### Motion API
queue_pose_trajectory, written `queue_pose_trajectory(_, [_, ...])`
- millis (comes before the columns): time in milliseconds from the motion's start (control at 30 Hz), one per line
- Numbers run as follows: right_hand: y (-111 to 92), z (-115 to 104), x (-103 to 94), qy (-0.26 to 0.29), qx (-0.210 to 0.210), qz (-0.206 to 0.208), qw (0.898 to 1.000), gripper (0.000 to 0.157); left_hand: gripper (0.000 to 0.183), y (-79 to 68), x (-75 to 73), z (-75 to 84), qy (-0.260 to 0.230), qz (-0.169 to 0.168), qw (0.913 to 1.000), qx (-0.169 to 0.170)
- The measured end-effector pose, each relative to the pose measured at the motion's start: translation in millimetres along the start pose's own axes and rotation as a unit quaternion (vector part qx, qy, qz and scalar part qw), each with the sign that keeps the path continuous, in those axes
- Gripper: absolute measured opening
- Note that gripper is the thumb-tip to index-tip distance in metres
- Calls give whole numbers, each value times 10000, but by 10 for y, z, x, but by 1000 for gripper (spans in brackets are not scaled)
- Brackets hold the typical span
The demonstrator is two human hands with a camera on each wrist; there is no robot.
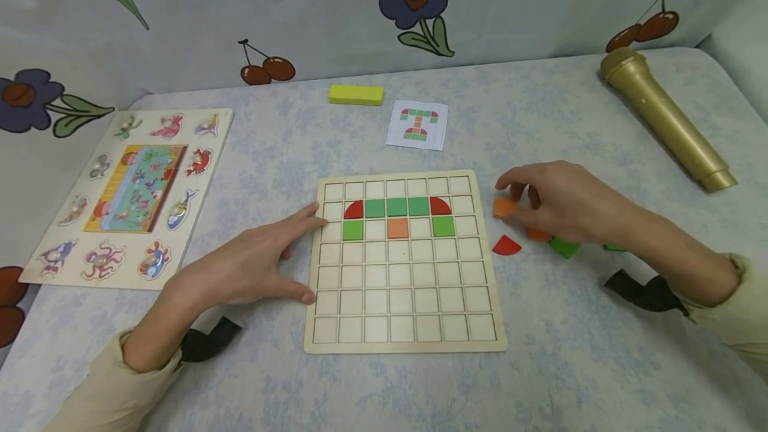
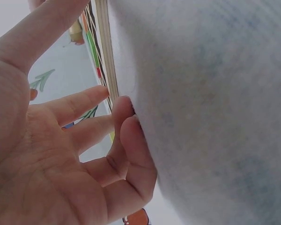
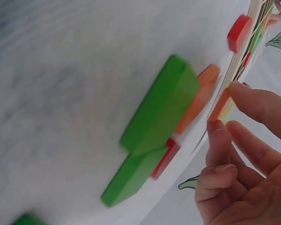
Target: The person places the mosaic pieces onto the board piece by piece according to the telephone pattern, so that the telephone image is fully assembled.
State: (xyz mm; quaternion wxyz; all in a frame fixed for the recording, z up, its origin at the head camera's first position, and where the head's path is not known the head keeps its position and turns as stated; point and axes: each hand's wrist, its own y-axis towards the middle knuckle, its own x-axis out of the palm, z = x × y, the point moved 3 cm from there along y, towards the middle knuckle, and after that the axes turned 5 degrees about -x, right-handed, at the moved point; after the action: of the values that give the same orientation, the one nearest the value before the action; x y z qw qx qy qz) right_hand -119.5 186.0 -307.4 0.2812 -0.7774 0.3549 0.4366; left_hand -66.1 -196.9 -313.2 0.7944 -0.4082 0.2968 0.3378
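Note:
My right hand [image 1: 567, 199] pinches an orange square tile [image 3: 220, 106] between thumb and fingertips, just right of a wooden grid board [image 1: 377, 302]. Below that hand lie loose pieces: a red quarter-round tile [image 1: 507, 246], another orange tile [image 1: 538, 235] and green tiles [image 1: 565, 248]. The right wrist view also shows a red piece [image 3: 166, 158] behind the green ones. My left hand [image 1: 246, 262] rests at the board's left edge, thumb and forefinger spread along it. On the board, a row of green squares [image 1: 397, 207] has red quarter-rounds at both ends; green and orange squares sit below it.
A small pattern card [image 1: 417, 125] lies behind the board, beside a yellow block [image 1: 356, 95]. At the left is a sea-animal peg puzzle [image 1: 198, 202]. A gold microphone-shaped object [image 1: 669, 119] lies at the back right. Flower-patterned cloth [image 1: 336, 5] hangs behind the table.

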Motion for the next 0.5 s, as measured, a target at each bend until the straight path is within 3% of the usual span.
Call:
queue_pose_trajectory(300, [86,-295,50,359,-260,101,9990,33,99,3,1,0,43,11,10000,61])
queue_pose_trajectory(500, [219,-561,144,405,-680,41,9969,31,99,2,-4,8,44,-1,10000,49])
